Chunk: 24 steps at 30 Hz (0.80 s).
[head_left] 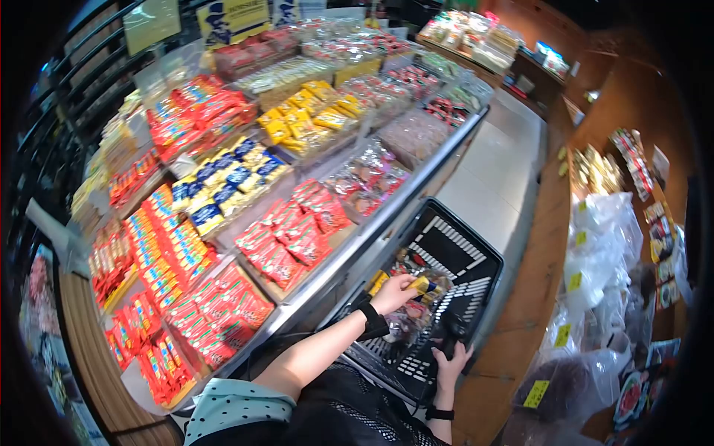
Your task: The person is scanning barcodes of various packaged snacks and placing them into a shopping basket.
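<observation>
In the head view, a small yellow-and-blue packet (422, 287) is pinched between the thumb and fingers of the left hand (396, 294), and is held over other packets (401, 328) inside a black basket (487, 260). The right hand (451, 366) is held apart from the left, at the near right side of the basket; its fingers are parted, and whether the basket is touched by them cannot be told. The step in hand is judged to be the handling of a single packet within the basket; for any release, only a loosening of the left fingers seems to be called for, while the basket may need to be steadied.

To the left, a sloping table (327, 271) is divided into compartments, by which red packets (297, 230), blue-and-white packets (230, 178) and yellow packets (305, 115) are held. Beyond the basket, a pale tiled floor (498, 163) is seen. To the right, clear bags (595, 286) with yellow labels are displayed along a wooden shelf (532, 286).
</observation>
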Tool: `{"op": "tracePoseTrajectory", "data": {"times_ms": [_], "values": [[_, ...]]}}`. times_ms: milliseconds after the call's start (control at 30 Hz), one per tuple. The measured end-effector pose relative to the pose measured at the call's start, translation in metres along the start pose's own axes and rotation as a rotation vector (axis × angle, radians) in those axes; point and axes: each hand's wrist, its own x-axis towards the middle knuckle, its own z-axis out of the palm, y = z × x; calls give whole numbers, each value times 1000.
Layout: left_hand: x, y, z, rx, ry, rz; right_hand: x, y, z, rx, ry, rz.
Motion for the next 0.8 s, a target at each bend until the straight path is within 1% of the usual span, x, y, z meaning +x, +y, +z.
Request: {"op": "tracePoseTrajectory", "data": {"times_ms": [33,67,133,167,200,233,267,300,333,367,400,433,467,500,533,600,667,700,767,800], "values": [[-5,8,-9,20,-11,69,-3,0,-1,-22,10,5],[-12,17,-20,6,26,113,-4,-2,0,-18,15,14],[-39,54,-50,-1,86,198,-7,-8,0,-9,34,40],[-51,66,-69,-39,118,212,-7,-5,2,-25,30,36],[-63,83,-88,47,203,227,-8,0,3,-21,31,32],[-76,98,-106,-20,216,306,-8,3,2,-22,37,30],[-91,116,-125,57,253,316,-8,3,1,-20,35,28],[-98,121,-150,127,256,466,-7,2,0,-19,5,30],[-105,124,-178,121,299,493,-7,1,-1,-19,-26,32],[-118,140,-196,124,347,477,-8,1,0,-17,-28,29],[-123,144,-222,178,365,503,-8,1,0,-5,-33,33],[-130,155,-241,284,447,531,-8,1,0,6,-39,37],[-136,164,-265,411,449,599,-8,0,1,8,-40,38],[-142,172,-287,441,449,571,-10,-2,3,6,-41,34],[-144,170,-324,548,439,572,-11,-4,5,5,-15,38],[-153,189,-340,626,425,441,-15,-9,7,-2,15,42],[-152,188,-366,675,394,330,-19,-13,4,-78,4,50],[-151,188,-374,822,386,273,-21,-11,5,-84,8,51],[-145,182,-396,928,350,203,-20,-1,9,-106,27,61],[-144,182,-402,909,351,215,-16,-1,13,-112,31,62]]}}
